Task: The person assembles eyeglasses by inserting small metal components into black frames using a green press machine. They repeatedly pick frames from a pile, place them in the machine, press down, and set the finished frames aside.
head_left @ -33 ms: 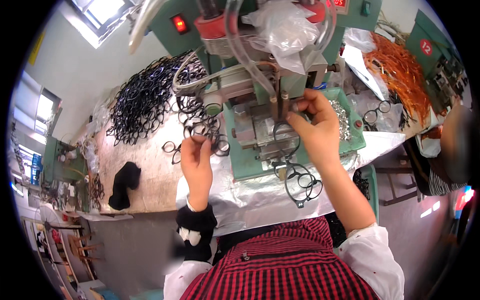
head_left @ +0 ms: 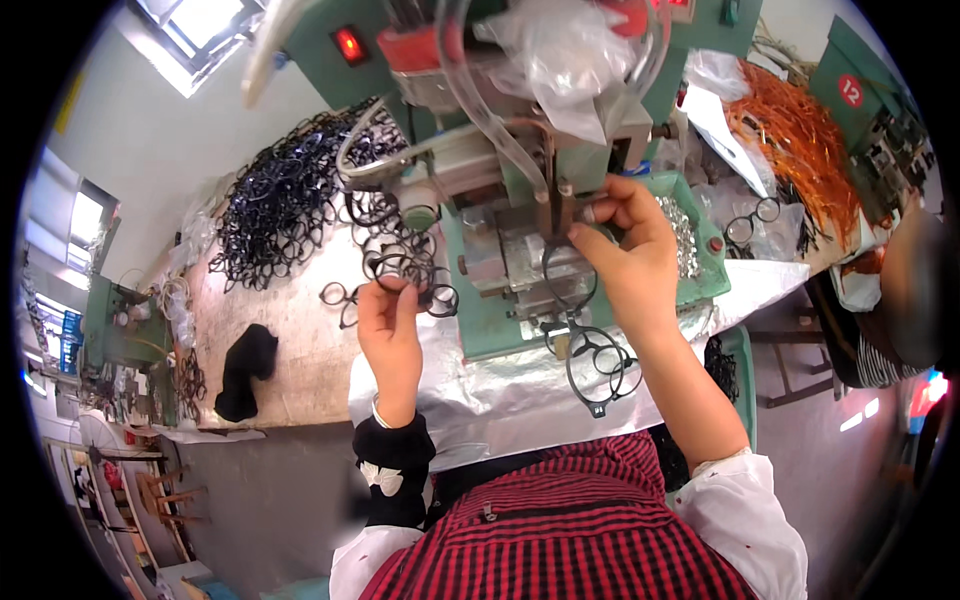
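My left hand (head_left: 390,335) is closed on a black spectacle frame (head_left: 405,268), lifted just left of the green bench machine (head_left: 495,325). My right hand (head_left: 625,255) pinches another black spectacle frame (head_left: 568,285) and holds it up against the machine's dark vertical tool (head_left: 558,205). Below that hand, two or three more black frames (head_left: 600,365) hang off the machine's front edge. A clear hose (head_left: 490,130) curves down over the machine.
A big heap of black frames (head_left: 280,200) lies at the back left of the bench. A tray of small silver parts (head_left: 684,235) sits right of the machine, with orange wire pieces (head_left: 800,125) beyond. A black cloth (head_left: 245,370) is at left, and another person (head_left: 900,300) at right.
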Motion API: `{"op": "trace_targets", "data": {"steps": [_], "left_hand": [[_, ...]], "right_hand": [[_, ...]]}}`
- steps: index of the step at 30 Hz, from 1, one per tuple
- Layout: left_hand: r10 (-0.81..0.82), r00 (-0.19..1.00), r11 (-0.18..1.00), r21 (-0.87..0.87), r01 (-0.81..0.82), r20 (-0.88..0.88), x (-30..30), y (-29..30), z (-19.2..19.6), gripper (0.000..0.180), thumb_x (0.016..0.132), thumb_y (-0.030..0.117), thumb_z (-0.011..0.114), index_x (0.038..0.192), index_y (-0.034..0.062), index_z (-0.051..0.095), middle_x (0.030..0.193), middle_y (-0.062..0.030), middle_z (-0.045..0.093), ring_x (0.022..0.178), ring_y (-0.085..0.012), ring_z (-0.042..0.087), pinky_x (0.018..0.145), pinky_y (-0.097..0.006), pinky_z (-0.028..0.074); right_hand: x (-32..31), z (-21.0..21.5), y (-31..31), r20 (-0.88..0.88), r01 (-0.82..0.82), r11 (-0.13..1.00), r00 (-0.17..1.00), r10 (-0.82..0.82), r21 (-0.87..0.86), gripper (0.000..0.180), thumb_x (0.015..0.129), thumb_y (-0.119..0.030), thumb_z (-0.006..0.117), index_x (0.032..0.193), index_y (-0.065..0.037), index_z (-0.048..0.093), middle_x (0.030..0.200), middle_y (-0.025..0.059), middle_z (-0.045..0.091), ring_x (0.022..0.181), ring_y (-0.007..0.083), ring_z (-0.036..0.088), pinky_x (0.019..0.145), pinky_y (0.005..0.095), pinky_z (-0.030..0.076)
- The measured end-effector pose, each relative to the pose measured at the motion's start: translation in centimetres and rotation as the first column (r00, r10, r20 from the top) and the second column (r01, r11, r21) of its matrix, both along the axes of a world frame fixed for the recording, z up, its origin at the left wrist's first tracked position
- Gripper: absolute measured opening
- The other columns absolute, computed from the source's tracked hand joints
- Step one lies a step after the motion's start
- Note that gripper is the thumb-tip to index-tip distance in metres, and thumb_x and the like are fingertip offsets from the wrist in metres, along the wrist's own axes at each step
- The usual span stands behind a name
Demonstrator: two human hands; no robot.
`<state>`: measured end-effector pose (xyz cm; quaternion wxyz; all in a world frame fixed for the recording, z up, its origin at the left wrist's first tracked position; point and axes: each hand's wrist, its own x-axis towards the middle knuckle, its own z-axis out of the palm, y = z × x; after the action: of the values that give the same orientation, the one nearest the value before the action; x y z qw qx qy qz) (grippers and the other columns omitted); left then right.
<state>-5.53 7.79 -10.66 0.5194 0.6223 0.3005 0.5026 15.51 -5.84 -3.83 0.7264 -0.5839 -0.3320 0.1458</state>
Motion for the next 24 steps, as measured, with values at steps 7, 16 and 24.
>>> {"op": "trace_targets", "data": {"steps": [7, 16, 24], "left_hand": [[0.002, 0.950, 0.968, 0.236, -0.080, 0.312, 2.0, -1.0, 7.7, 0.009, 0.099, 0.007, 0.054, 0.106, 0.0018, 0.053, 0.096, -0.0148, 0.065, 0.086, -0.0215, 0.066, 0.073, -0.037, 0.058], [-0.309, 0.947, 0.687, 0.709, 0.159, 0.087, 5.2, -2.4, 13.5, 0.013, 0.096, 0.005, 0.057, 0.107, -0.0008, 0.054, 0.094, -0.0180, 0.065, 0.078, -0.0226, 0.064, 0.072, -0.040, 0.059], [-0.233, 0.939, 0.087, 0.956, 0.279, -0.253, 7.5, -4.9, 8.8, 0.017, 0.068, 0.008, 0.072, 0.081, 0.0079, 0.062, 0.100, -0.0081, 0.069, 0.076, -0.0237, 0.064, 0.064, -0.033, 0.057]], "right_hand": [[-0.5, 1.0, -0.4, -0.190, -0.092, 0.992, 0.976, 0.107, 0.086, 0.046, 0.079, 0.002, 0.069, 0.122, 0.002, 0.053, 0.084, 0.0005, 0.064, 0.083, 0.0062, 0.058, 0.082, 0.0215, 0.043], [-1.8, 3.8, -2.6, -0.029, -0.121, 0.992, 0.992, 0.120, -0.041, 0.050, 0.080, 0.002, 0.066, 0.129, 0.001, 0.053, 0.108, 0.0094, 0.066, 0.102, 0.0149, 0.061, 0.096, 0.0307, 0.045], [8.8, -7.0, -9.5, 0.346, 0.485, 0.831, 0.855, -0.386, -0.272, 0.042, 0.083, -0.003, 0.065, 0.124, -0.003, 0.061, 0.118, 0.0124, 0.065, 0.111, 0.0219, 0.061, 0.098, 0.0323, 0.044]]}}
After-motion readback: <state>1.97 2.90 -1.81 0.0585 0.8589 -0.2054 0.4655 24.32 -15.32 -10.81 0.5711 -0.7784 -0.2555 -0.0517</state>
